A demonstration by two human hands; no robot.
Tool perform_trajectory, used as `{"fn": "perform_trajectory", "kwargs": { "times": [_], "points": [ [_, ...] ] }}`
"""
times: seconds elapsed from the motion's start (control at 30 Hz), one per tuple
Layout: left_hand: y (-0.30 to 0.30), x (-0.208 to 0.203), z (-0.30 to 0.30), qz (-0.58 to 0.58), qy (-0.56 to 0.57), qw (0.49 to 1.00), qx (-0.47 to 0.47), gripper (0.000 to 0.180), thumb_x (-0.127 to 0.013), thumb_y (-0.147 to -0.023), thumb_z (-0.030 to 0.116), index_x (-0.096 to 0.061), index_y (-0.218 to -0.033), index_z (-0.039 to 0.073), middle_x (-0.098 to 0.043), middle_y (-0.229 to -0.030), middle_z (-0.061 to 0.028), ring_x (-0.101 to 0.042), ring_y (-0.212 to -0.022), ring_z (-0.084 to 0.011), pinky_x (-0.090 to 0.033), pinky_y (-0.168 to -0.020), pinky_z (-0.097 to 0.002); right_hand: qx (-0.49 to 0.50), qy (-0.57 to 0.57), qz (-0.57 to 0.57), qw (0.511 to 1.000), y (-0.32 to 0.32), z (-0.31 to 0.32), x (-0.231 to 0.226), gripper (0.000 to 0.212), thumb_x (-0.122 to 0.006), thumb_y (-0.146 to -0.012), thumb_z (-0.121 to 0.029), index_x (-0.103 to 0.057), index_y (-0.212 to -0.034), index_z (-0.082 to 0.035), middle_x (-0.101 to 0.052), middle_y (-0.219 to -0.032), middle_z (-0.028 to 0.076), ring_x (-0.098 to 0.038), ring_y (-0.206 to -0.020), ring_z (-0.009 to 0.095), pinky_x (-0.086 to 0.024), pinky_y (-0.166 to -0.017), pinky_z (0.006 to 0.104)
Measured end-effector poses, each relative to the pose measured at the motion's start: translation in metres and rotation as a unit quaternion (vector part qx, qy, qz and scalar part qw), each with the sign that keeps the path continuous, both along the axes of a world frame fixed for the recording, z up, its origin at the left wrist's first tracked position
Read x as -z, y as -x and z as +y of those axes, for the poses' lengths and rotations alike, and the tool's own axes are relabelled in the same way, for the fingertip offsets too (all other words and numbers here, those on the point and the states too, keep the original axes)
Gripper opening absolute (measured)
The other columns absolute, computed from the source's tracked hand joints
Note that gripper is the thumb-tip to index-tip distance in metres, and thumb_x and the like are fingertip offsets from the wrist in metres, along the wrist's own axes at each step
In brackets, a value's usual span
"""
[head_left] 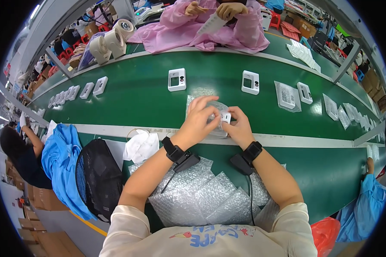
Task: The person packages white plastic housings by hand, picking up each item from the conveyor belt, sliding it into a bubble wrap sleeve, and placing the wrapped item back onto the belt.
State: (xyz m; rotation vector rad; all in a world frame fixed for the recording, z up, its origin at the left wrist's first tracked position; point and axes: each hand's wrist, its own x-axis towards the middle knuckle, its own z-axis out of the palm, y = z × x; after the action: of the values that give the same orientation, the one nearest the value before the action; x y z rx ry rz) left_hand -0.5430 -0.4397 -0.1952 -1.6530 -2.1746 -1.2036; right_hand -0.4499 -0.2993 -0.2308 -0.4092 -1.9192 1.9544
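My left hand (198, 118) has its fingers curled at a clear bubble-wrap bag (193, 101), thumb and forefinger nearly meeting at the bag's edge. My right hand (239, 128) is closed around the end of a white plastic housing (226, 116), which sits partly inside the bag. Most of the housing is hidden by the fingers and the film. Both hands are over the near rail of the green conveyor belt. Beyond them two more white housings, one at the left (176, 79) and one at the right (250, 82), lie unwrapped on the belt, each with a rectangular window.
Flat bubble-wrap bags (201, 197) are piled before me. A white cloth (141, 144), black mesh bag (99, 177) and blue garment (64, 158) lie left. Bagged housings (286, 96) line the belt's right; bare ones (100, 86) its left. A person in pink (210, 28) works opposite.
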Motion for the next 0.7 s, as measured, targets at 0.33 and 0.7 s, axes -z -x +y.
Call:
{"fn": "perform_trajectory", "kwargs": {
  "times": [0.33, 0.7],
  "points": [
    [0.007, 0.007, 0.002, -0.080, -0.096, 0.992, -0.028, 0.007, -0.058, -0.075, 0.010, -0.053, -0.077, 0.006, -0.047, -0.117, -0.0100, -0.035, -0.116, -0.0337, -0.026, -0.097, -0.0429, -0.099, 0.112, 0.013, 0.989, 0.010, 0.021, 0.010, 0.032, -0.062, -0.078, -0.005, -0.046, -0.105, -0.001, -0.051, -0.090, 0.006, -0.052, -0.060, 0.009, -0.045, -0.050, 0.0208],
    [-0.007, 0.010, 0.000, 0.023, -0.014, 0.997, 0.072, 0.004, -0.055, -0.079, 0.009, -0.055, -0.083, 0.006, -0.051, -0.113, -0.0088, -0.040, -0.112, -0.0284, -0.030, -0.095, -0.0395, -0.094, 0.050, -0.016, 0.994, 0.008, 0.006, 0.001, 0.035, -0.061, -0.080, -0.010, -0.047, -0.110, 0.002, -0.058, -0.087, 0.007, -0.055, -0.062, 0.010, -0.046, -0.051, 0.0230]
  ]
}}
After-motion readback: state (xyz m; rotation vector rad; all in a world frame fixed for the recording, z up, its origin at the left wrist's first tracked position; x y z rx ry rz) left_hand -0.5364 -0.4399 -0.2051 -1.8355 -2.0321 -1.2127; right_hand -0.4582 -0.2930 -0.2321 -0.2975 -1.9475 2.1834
